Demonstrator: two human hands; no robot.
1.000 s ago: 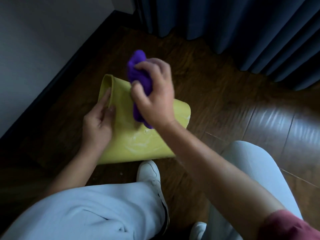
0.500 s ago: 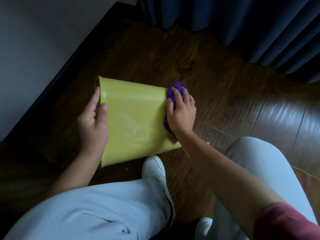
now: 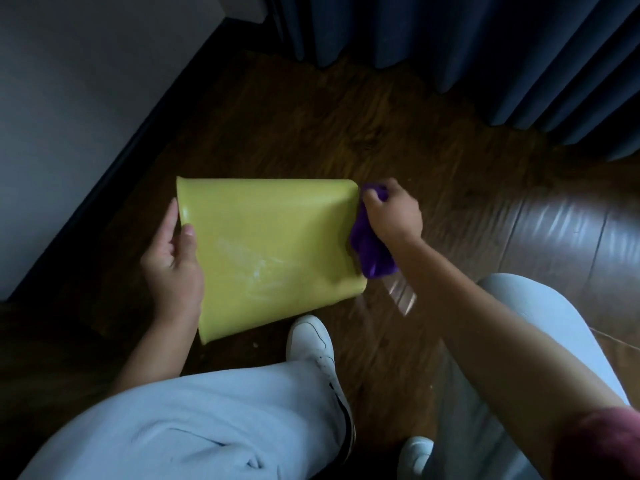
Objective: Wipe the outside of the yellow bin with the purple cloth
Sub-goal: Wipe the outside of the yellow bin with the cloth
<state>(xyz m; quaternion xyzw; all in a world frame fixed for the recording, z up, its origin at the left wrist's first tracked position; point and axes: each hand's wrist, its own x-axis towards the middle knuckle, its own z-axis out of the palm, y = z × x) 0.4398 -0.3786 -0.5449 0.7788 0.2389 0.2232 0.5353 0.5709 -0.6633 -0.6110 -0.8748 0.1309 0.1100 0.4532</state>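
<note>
The yellow bin (image 3: 273,251) lies on its side on the dark wood floor, its open rim to the left and its base to the right. My left hand (image 3: 173,261) grips the rim, thumb on the outer wall and fingers around the edge. My right hand (image 3: 393,213) is closed on the bunched purple cloth (image 3: 370,251), which presses against the bin's base end at the right. A pale smeared patch shows on the bin's upper wall.
A grey wall with a dark skirting board (image 3: 114,161) runs along the left. Dark blue curtains (image 3: 450,46) hang at the back. My light trousers and white shoe (image 3: 311,341) are just below the bin.
My right hand with the cloth went from the top of the bin, near the rim, across to its base end on the right. The bin turned flatter; my left hand kept the rim.
</note>
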